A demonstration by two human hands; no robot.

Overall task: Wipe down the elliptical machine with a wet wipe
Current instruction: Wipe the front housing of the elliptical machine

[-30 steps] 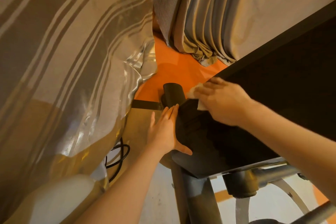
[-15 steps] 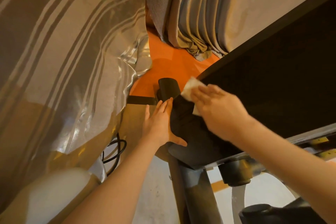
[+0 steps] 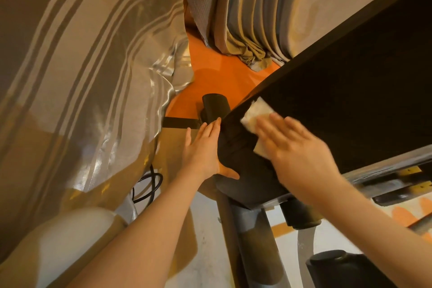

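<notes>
nearest the camera, the two bare forearms reach forward and down over the grey metal post (image 3: 252, 236) that carries the machine. just beyond, the left hand (image 3: 205, 147) lies flat with straight fingers against the near left side of the dark, rounded plastic housing of the elliptical machine (image 3: 247, 166), its thumb hooked under the lower edge, bracing rather than gripping. to its right, the right hand (image 3: 297, 154), blurred with motion, presses the pale, crumpled wet wipe (image 3: 254, 112) under extended fingers onto the top of the housing. the housing's long axis runs up and to the right, away from the person, so the unwiped dark expanse lies ahead of the right hand, the nearer one to it. farther off sit an orange floor patch (image 3: 210, 70) and grey pleated curtains (image 3: 252, 11).
</notes>
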